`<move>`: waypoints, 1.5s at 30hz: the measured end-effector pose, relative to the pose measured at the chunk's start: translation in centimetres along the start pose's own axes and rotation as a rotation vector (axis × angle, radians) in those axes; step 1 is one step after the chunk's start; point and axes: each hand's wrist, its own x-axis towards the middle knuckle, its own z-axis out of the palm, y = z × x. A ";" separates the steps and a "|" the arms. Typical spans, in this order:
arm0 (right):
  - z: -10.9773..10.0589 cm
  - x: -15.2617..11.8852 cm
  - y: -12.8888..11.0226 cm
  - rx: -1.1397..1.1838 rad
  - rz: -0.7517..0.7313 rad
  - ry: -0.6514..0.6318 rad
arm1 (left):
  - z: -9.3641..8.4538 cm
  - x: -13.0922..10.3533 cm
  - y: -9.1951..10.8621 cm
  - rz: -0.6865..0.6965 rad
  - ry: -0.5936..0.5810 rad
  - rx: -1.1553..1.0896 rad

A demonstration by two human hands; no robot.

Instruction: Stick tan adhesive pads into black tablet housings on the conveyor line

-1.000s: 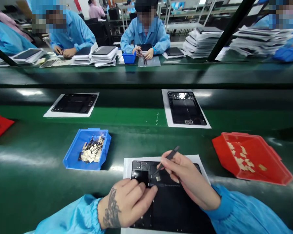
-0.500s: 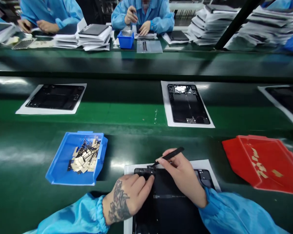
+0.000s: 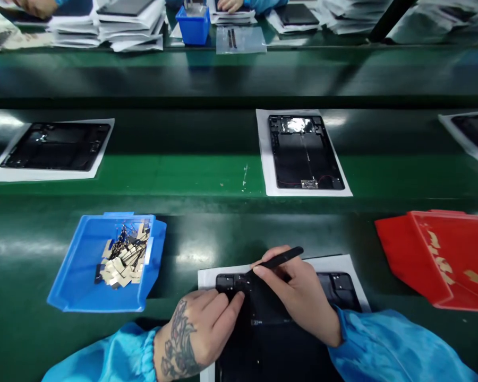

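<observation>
A black tablet housing (image 3: 279, 345) lies on white paper (image 3: 205, 280) in front of me. My left hand (image 3: 201, 329) rests palm down at its upper left corner. Its fingers are bent, with the thumb tip against the housing; whatever lies beneath them is hidden. A slim black pointed tool (image 3: 283, 257) is pinched between the thumb and fingers of my right hand (image 3: 298, 292). The tool slants down to the left, its tip at the housing's top edge near small fittings. Whether it is tweezers or a pry stick, I cannot tell.
On the left stands a blue bin (image 3: 69, 270) with cream tabs and dark thin parts. A red bin (image 3: 398, 254) with cream scraps is on the right. Tablet housings on paper, including one (image 3: 290, 164) ahead, lie along the green line. Across it, a co-worker's hand (image 3: 231, 5) shows.
The view has tilted down, so the far bench sits higher and less of the co-workers shows. The left housing on the line has shifted left. Both hands stay at the tablet's top edge.
</observation>
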 end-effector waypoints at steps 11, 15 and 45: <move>-0.1 -0.1 0.0 -0.036 -0.024 -0.010 | 0.0 0.0 -0.1 -0.066 0.013 -0.132; -0.1 -0.1 0.0 -0.064 -0.039 -0.017 | 0.0 -0.1 0.0 -0.075 0.013 -0.149; -1.4 1.2 0.5 0.620 0.212 0.056 | 0.3 0.6 0.1 -0.279 0.072 -0.116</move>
